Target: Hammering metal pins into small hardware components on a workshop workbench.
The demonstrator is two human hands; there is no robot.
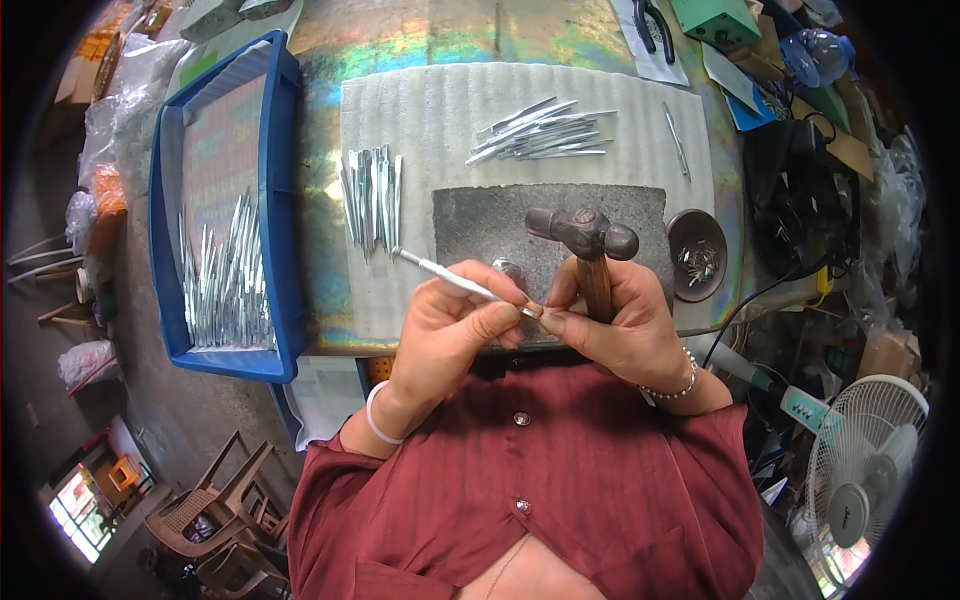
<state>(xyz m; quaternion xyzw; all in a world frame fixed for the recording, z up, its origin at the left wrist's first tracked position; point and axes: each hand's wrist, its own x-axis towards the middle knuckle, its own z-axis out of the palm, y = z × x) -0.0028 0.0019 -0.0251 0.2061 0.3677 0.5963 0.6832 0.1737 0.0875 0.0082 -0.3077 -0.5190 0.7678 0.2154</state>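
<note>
Nearest the camera is a maroon shirt, and just beyond it the left hand closes around a slim silver rod whose near, right end meets the right hand's pinched fingertips, above a dark slab on the desk. With the right hand also curled about the handle of a hammer, that divided grip could loosen and let the heavy head drop onto slab or fingers. At its far, left end the rod points toward a row of similar rods, which a careless wrist turn might knock askew.
</note>
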